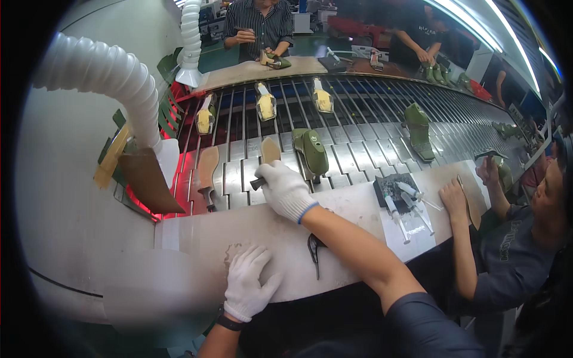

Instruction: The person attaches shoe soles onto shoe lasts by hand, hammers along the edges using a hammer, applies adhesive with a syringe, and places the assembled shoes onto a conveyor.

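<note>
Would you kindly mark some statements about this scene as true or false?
1. The left hand and right hand wear white gloves. True.
2. The left hand grips a syringe. False: it is over the pale bench; the syringes lie farther right.
3. The right hand holds a tan sole. True.
4. The large white hose is on the picture's right. False: it is on the left.
5. Three yellow-patched shoe pieces lie on the conveyor. True.

shoe-making workshop, slatted metal conveyor (369, 154), green shoes (314, 154), tan insoles (270, 151), white duct hoses (110, 67), people (259, 30) at workbenches (352, 221)
</note>
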Demonstrator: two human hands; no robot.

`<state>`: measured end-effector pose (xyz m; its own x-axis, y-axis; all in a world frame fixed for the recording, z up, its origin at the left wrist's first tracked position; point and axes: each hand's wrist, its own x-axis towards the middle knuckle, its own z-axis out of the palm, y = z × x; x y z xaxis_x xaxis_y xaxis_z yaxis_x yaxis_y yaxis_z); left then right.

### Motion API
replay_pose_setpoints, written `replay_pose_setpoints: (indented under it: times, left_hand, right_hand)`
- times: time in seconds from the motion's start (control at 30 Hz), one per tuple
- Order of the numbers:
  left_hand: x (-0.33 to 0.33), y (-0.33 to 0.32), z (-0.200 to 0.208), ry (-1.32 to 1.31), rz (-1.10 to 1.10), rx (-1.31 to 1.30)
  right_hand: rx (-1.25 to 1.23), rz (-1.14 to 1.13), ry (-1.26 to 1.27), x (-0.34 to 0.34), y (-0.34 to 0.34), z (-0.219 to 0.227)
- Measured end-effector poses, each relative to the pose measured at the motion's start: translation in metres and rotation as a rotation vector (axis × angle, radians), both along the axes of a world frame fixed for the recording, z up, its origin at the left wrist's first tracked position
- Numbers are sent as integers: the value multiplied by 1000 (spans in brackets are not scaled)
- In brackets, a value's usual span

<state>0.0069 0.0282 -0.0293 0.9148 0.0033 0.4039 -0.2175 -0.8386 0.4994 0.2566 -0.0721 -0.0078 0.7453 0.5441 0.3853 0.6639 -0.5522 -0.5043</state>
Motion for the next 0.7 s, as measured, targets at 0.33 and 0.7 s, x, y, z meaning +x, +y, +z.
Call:
replay_pose_setpoints:
  times: [0.33, 0.7]
  left_hand:
    - [219, 78, 25, 123, 170, -341]
    - [548, 79, 2, 362, 553, -205]
  right_hand:
    - [235, 122, 312, -44, -69, -2]
    - [245, 214, 383, -31, -76, -4]
